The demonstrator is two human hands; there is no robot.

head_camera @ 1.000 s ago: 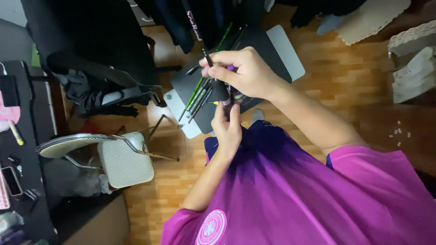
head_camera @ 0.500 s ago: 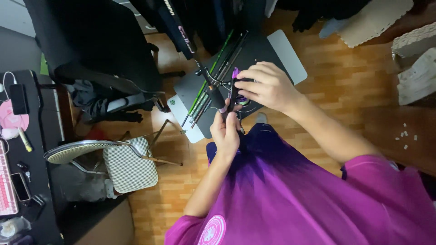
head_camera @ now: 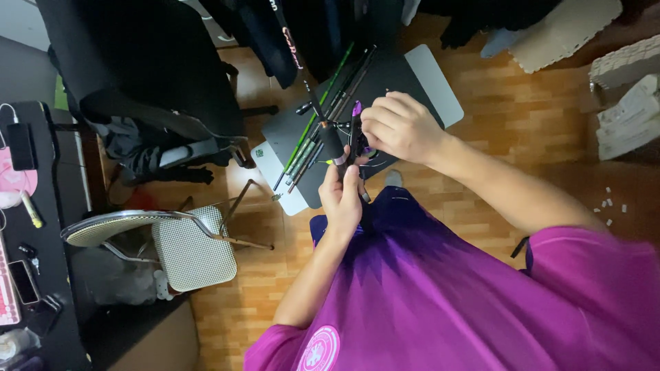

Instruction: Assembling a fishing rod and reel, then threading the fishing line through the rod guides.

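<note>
Slim dark rod [head_camera: 323, 120] with black handle held upright above the lap, over the dark mat [head_camera: 385, 82] on the wooden floor [head_camera: 522, 117]. Left hand [head_camera: 342, 194] closed in a grip around the handle base. Right hand [head_camera: 401, 126] curled, fingertips pinching a small purple-tipped fitting [head_camera: 356, 113] beside the handle. Against half a second earlier: right hand raised and moved off the handle onto the fitting; rod tilted nearer upright. Judged: fine adjustment under way. Green and dark rods [head_camera: 313, 141] lying on the mat. Folding stool [head_camera: 189, 251] at left.

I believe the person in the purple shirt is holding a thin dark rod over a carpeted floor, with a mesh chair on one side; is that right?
Not quite: the floor is wooden boards, not carpet, as the head view shows. The rest holds: both hands, left and right, hold the dark rod, and the mesh chair stands aside.
</note>
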